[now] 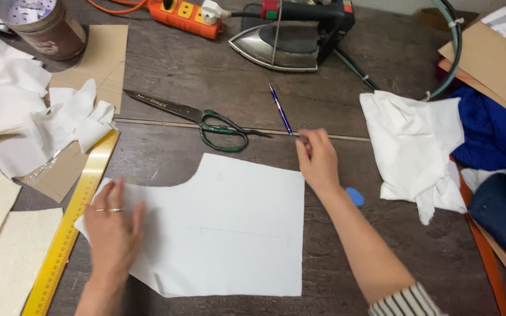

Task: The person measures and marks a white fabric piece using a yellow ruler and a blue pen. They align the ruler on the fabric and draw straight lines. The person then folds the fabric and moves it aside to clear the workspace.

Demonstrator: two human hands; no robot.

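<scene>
Blue pen (280,109) lies lengthwise just beyond the right hand (317,159), whose loose, empty fingertips almost touch it; left hand (112,225) lies flat on the white fabric piece (224,228).

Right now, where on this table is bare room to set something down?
Bare wood lies between the white cut fabric piece and the crumpled white cloth, around the blue chalk, and between the scissors and iron. The left side is crowded: scraps, ruler.

Left hand (112,225) hides the white fabric piece's (224,228) corner.
</scene>
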